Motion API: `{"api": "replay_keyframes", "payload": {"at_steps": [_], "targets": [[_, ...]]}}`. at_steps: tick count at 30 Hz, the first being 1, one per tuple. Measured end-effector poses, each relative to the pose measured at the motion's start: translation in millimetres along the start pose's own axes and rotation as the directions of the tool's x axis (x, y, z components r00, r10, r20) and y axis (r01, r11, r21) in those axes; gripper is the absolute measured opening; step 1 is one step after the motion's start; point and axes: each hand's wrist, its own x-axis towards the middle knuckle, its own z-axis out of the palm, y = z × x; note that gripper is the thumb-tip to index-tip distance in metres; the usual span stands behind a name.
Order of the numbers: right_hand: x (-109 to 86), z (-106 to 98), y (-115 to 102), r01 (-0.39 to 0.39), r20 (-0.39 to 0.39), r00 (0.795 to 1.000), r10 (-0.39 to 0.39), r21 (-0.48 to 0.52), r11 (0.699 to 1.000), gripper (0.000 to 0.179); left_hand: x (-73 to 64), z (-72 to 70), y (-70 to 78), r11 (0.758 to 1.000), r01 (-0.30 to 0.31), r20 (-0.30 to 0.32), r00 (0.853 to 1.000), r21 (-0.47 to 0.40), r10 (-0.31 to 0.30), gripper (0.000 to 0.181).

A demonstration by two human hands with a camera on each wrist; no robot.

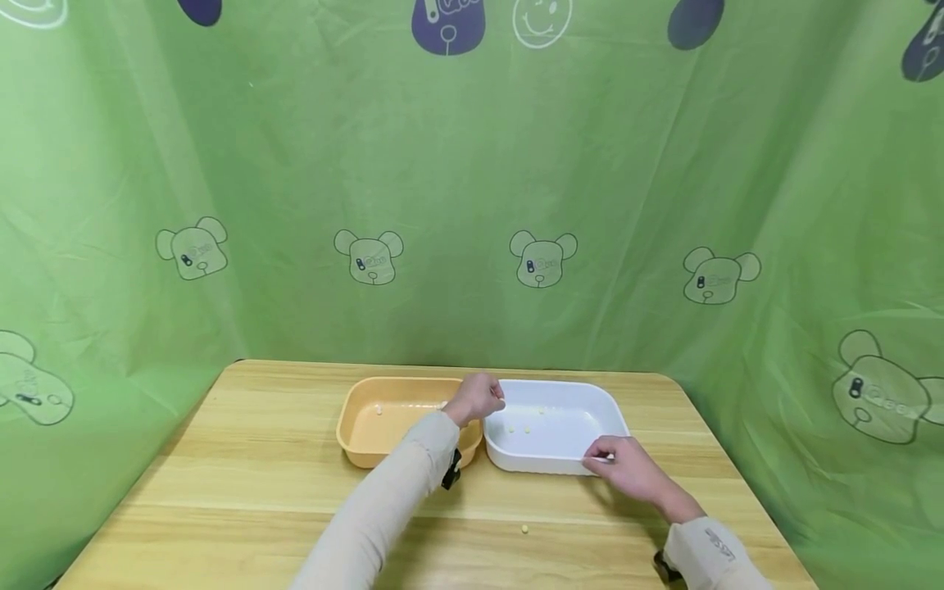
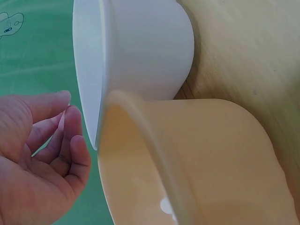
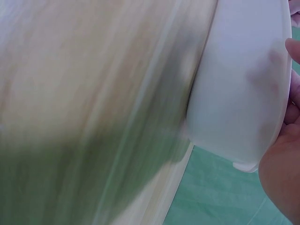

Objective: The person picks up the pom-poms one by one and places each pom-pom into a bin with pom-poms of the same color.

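My left hand is above the place where the orange basin and the white basin meet. Its thumb and forefinger pinch a small pale piece, mostly hidden between the fingertips. The left wrist view shows the other fingers curled and white round pieces inside the orange basin. With thumb outside and fingers inside, my right hand grips the near right rim of the white basin. Several small yellow pieces lie on that basin's floor. Another white piece sits at the left in the orange basin.
Both basins stand side by side on a wooden table. One small yellow piece lies on the tabletop in front of the white basin. A green printed curtain hangs behind the table and along its sides.
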Motion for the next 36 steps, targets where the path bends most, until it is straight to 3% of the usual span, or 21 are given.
{"api": "replay_keyframes", "payload": {"at_steps": [2, 8, 17, 25, 32, 36], "targets": [[0.3, 0.0, -0.5, 0.003, -0.001, 1.0, -0.003, 0.001, 1.0, 0.01, -1.7, -1.7, 2.1, 1.0, 0.027, 0.003, 1.0, 0.003, -0.027, 0.004], [1.0, 0.5, -2.0, 0.003, 0.009, 1.0, -0.003, -0.003, 1.0, 0.01, -5.3, -3.8, 0.7, 0.999, 0.035, -0.022, 0.999, -0.003, -0.035, 0.005], [1.1, 2.1, -1.1, 0.009, -0.007, 1.0, -0.009, 0.007, 1.0, 0.01, -5.2, -7.7, -5.7, 0.998, 0.043, -0.011, 0.999, -0.041, -0.044, 0.008], [0.3, 2.5, 0.6, 0.006, -0.011, 1.0, -0.006, 0.004, 1.0, 0.01, -16.6, -15.6, -8.8, 0.991, -0.089, 0.053, 0.994, -0.096, 0.094, 0.014], [-0.4, 0.9, -0.3, -0.008, 0.007, 1.0, 0.008, 0.0, 1.0, 0.009, -41.5, -19.8, -4.7, 0.973, -0.209, 0.079, 0.973, -0.096, 0.217, 0.016], [0.0, 0.7, -0.1, -0.011, 0.006, 1.0, 0.01, 0.003, 1.0, 0.009, -57.8, -15.7, -2.3, 0.96, -0.235, 0.11, 0.961, -0.151, 0.253, 0.015]]}}
